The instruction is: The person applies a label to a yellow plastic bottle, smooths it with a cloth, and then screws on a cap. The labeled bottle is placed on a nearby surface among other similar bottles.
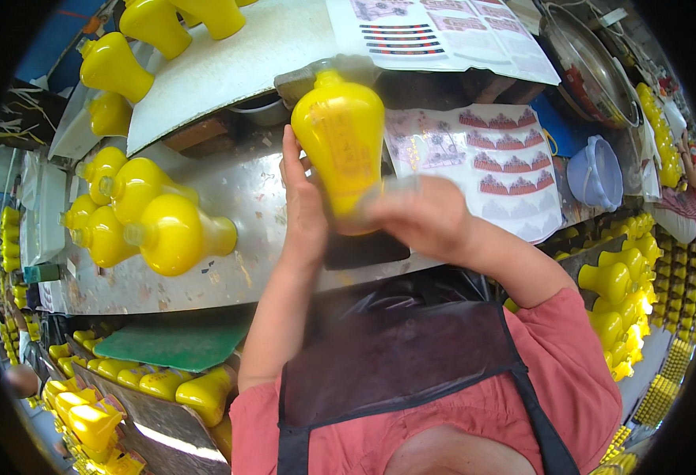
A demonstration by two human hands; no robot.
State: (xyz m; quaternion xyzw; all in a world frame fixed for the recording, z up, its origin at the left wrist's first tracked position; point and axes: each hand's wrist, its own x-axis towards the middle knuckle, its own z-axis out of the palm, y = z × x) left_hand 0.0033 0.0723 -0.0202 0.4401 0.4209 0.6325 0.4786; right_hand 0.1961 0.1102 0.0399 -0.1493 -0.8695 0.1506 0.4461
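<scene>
A glossy yellow bottle [340,134] with a faint reddish printed design stands before me, its narrow neck pointing away. My left hand [304,210] supports it from the left, fingers along its side and partly hidden behind it. Against the lower right of the bottle is my right hand [427,218], fingers curled and blurred by motion. A greyish patch shows at its fingers, too smeared to name. To the right of the bottle lies a printed decal sheet [514,210], with reddish patterned bands and pale motifs.
Several yellow bottles [178,237] lie on the metal table [205,289] at left. More bottles [114,67] stand on a white board [253,47], beside another decal sheet [458,28]. A pale blue bucket [595,174] is at right. Below the table's edge, a green board [174,344] covers racked bottles.
</scene>
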